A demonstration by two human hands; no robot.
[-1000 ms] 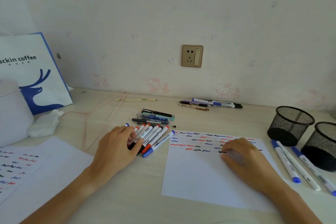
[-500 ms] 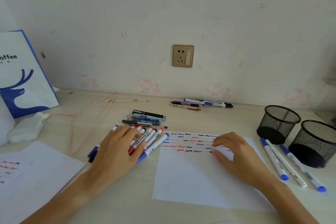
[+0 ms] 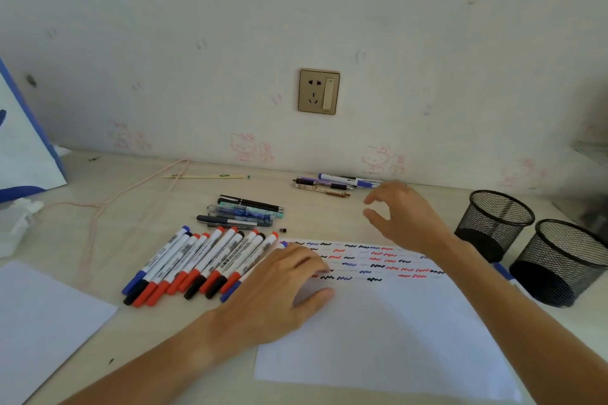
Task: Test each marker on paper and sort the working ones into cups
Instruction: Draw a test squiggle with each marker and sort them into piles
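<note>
Here the left hand (image 3: 283, 289) lies palm-down on the left edge of the white sheet of test paper (image 3: 378, 339), fingers gently bent over the near rows of red, blue and black squiggles, thumb spread toward the near side; it grips nothing. It rests just beside the row of white-barrelled whiteboard markers with red, blue and black caps (image 3: 204, 266), which lie side by side on the pale wooden desk (image 3: 131, 217), slanting from near left to far right. The rightmost blue-capped marker seems to run under the hand, though the fingers hide that part.

The right hand (image 3: 404, 217) hangs above the far right corner of the paper, fingers and thumb loosely curved and apart, holding nothing. Right of it stand two black wire-mesh cups (image 3: 500, 223), touching or nearly so; a blue marker tip peeks out beside the forearm in front of them.

Farther back lie a small cluster of dark and teal pens (image 3: 243, 214) and, near the wall, another group of purple and blue pens (image 3: 329, 184). A second white sheet (image 3: 42, 325) sits at the near left, and a blue-edged paper bag (image 3: 23, 154) stands at the far left.
</note>
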